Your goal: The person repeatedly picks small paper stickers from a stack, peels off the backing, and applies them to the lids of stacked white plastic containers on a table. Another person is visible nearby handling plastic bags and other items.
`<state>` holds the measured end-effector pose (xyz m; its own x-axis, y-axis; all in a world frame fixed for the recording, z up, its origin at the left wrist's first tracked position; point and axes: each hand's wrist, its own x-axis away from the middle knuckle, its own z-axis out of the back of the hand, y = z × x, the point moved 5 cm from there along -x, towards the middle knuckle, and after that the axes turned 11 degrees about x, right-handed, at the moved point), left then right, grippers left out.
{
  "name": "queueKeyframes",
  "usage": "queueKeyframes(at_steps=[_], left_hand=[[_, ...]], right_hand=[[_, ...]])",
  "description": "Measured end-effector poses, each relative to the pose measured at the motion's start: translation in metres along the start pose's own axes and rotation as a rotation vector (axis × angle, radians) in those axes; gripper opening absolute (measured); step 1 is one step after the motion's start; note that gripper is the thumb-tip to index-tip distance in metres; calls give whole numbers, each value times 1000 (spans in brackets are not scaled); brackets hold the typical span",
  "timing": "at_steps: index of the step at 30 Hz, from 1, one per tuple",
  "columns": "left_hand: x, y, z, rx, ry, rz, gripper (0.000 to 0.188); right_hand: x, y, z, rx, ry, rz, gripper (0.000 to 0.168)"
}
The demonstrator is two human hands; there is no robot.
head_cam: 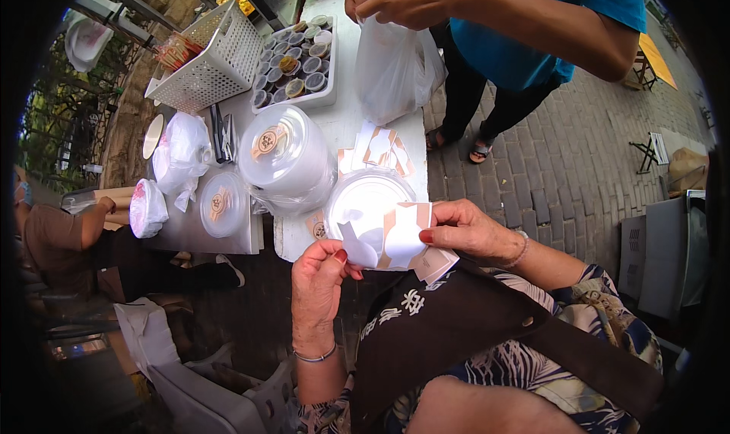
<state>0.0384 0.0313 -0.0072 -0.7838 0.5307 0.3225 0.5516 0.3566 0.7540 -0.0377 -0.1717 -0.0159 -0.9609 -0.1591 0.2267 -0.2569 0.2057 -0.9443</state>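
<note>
My left hand point(322, 277) pinches a curled white label point(359, 251) between thumb and fingers. My right hand point(470, 231) grips a brown-edged label sheet point(406, 234) with a white shape in its middle. More paper sheets point(436, 265) stick out beneath that sheet. Whether the curled piece still joins the sheet I cannot tell. Just beyond both hands sits a stack of clear round plastic lids point(370, 197), bright with glare. Used-looking label sheets point(379, 146) with similar white shapes lie behind it. Left of it, a tall wrapped stack of lids point(285, 154) carries a round sticker on top.
A tray of small lidded sauce cups point(296, 63) stands beside a white perforated basket point(208, 63). Near them are a stapler point(222, 134), a stickered lid point(225, 206) and bagged bowls point(179, 151). Across the table a person point(507, 40) holds a plastic bag point(393, 71); another person point(63, 246) is at left.
</note>
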Motion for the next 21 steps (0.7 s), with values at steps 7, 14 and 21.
queueKeyframes(at_steps=[7, 14, 21], left_hand=[[4, 27, 29, -549, 393, -474, 10], [2, 10, -19, -1491, 182, -1146, 21], [-6, -7, -36, -1684, 24, -1212, 26]], right_hand=[[12, 3, 43, -343, 275, -38, 20], [19, 6, 62, -358, 389, 10, 25], [20, 7, 61, -372, 429, 11, 26]])
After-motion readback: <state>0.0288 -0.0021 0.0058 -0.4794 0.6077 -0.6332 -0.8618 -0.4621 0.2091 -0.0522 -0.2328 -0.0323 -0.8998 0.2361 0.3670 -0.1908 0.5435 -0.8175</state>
